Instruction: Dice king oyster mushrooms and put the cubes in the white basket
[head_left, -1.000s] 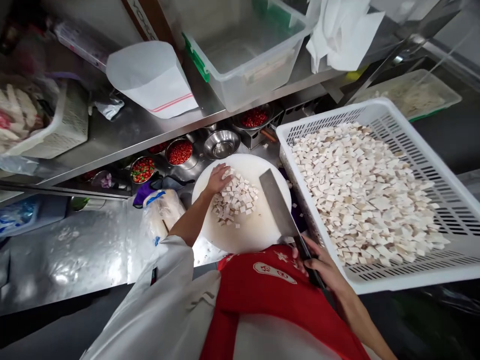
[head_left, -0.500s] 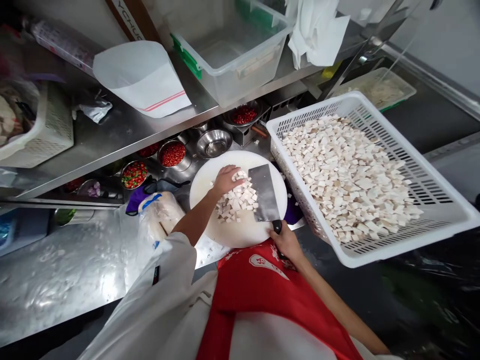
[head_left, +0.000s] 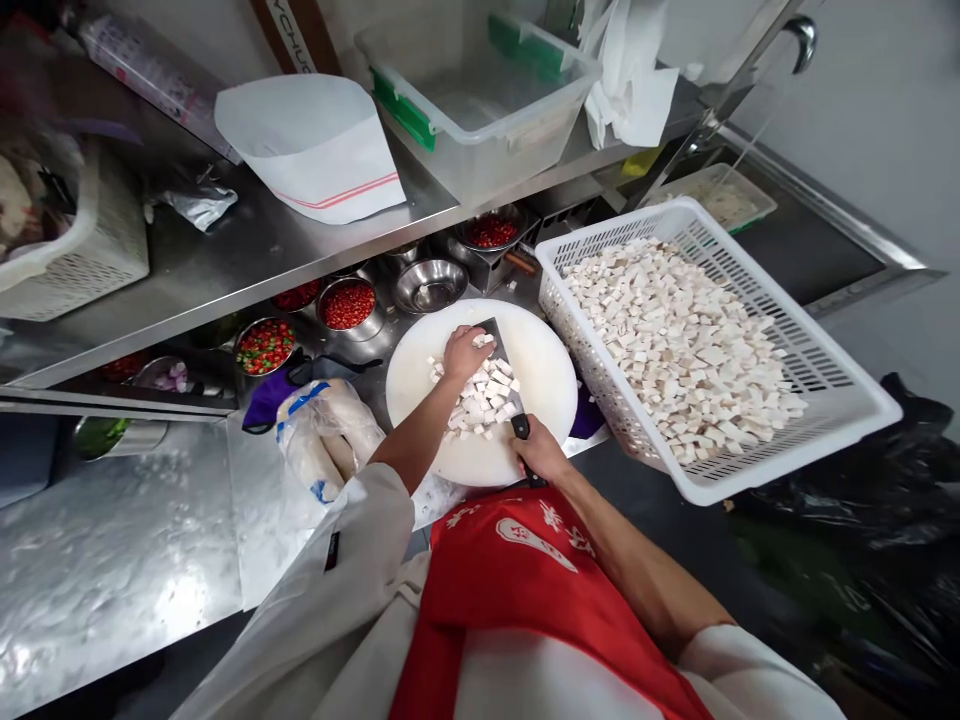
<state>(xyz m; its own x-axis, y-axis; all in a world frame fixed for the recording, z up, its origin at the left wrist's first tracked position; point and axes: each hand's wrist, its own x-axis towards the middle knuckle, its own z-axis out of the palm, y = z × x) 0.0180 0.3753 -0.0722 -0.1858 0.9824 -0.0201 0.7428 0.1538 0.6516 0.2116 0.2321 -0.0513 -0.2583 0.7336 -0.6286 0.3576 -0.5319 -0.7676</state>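
A pile of diced white cubes point(head_left: 487, 397) lies on the round white cutting board point(head_left: 420, 345). My left hand point(head_left: 463, 353) is cupped over the far side of the pile, with a few cubes between thumb and fingers. Its fingertips are partly hidden by the hand itself. In my right hand point(head_left: 545, 455) is the black handle of a cleaver point(head_left: 510, 352), held at the board's near right edge. The broad blade lies low over the board, its left part covered by cubes and by my left hand.
On the right, a white perforated basket point(head_left: 832, 425) holds many more cubes. Left of the board lies a plastic bag of pale, long pieces point(head_left: 330, 440). Behind are bowls of chopped red peppers point(head_left: 349, 305) and an empty metal bowl point(head_left: 430, 287), below a steel shelf point(head_left: 300, 270).
The cleaver blade has slid left, from beside the pile to partly beneath the cubes. My right hand moved left with it. My left hand has curled in over the cubes.
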